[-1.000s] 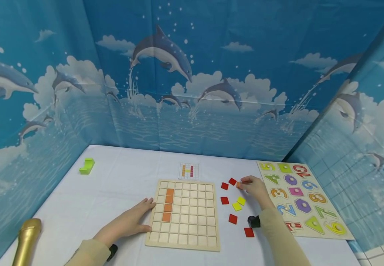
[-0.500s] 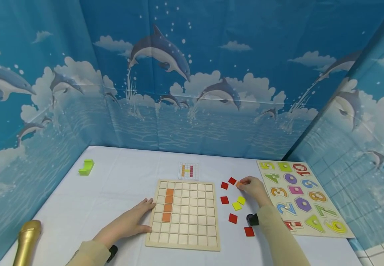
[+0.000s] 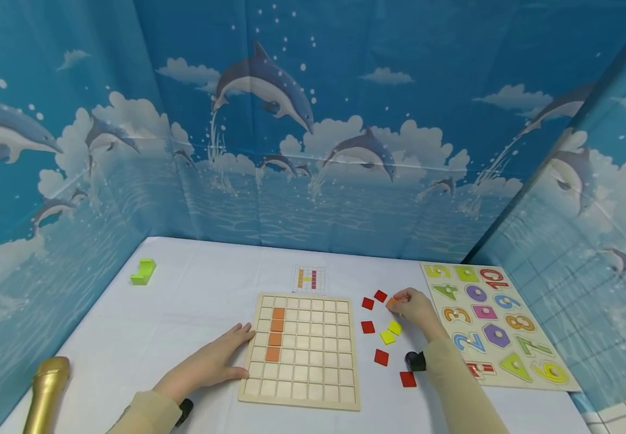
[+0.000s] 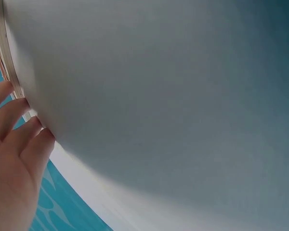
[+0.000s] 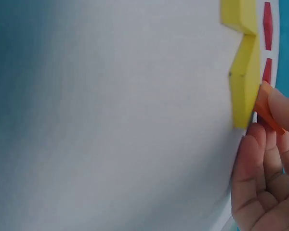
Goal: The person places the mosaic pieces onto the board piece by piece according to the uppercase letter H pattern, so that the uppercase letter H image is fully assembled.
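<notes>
My left hand (image 3: 212, 360) rests at the left edge of a wooden grid board (image 3: 313, 374), its fingers and thumb touching the rim. A column of several orange square tiles (image 3: 276, 325) lies in the board's second column from the left. To the right of the board, my right hand (image 3: 417, 310) pinches an orange tile (image 5: 265, 106) between thumb and fingers, low over the cloth. Near it lie several red tiles (image 3: 367, 327) and two yellow tiles (image 3: 387, 337). The left wrist view shows the left fingertips (image 4: 46, 137) against the board's side.
Behind the board lies a small pattern card (image 3: 309, 279). A number and shape puzzle board (image 3: 497, 325) stands at the right of the table. On the left are a green block (image 3: 143, 272) and a gold microphone (image 3: 48, 392). A dolphin curtain (image 3: 291, 199) surrounds the table.
The orange tile in my right hand has turned slightly and shows more of its face. The left hand stays at the board's edge; the whole view shifts a little.
</notes>
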A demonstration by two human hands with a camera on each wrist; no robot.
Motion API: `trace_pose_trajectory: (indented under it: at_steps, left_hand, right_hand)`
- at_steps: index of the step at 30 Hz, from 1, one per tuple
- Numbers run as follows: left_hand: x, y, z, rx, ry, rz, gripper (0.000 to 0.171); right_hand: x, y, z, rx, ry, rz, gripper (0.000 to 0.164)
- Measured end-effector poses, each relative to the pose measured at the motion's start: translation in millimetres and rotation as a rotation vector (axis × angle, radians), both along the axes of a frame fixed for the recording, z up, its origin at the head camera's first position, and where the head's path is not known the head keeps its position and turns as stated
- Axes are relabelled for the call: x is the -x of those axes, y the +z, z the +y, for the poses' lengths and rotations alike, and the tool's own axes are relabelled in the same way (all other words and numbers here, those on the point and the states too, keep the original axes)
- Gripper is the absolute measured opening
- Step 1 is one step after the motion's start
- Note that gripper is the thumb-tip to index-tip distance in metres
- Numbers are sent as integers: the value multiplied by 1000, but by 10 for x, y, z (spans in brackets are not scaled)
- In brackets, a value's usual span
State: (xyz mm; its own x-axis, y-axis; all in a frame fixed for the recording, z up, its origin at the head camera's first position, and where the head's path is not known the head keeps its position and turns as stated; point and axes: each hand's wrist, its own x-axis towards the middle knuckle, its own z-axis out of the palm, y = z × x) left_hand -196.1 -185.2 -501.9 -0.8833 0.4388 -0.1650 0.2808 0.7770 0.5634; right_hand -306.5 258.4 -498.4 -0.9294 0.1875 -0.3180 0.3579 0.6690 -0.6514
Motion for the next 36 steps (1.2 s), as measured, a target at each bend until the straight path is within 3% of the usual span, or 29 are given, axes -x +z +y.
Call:
trace_pose_trajectory:
  at_steps: [8,15,27,36]
  left_hand:
    - [13,35,9,13,-12,-3,86]
    - [21,40,-10,10,-21,2,85]
    - [12,19,-7,3,-9,-2,86]
    - [8,-2,-17,-10,-20,1,84]
  right_hand:
    - [-194,172,-154,152,24,53,29]
    - [-510,228,-642,278,177,115,27]
    - [-971,135,-1552,410,465,92,20]
    - [-1101,74,-1935,390,482,109,11]
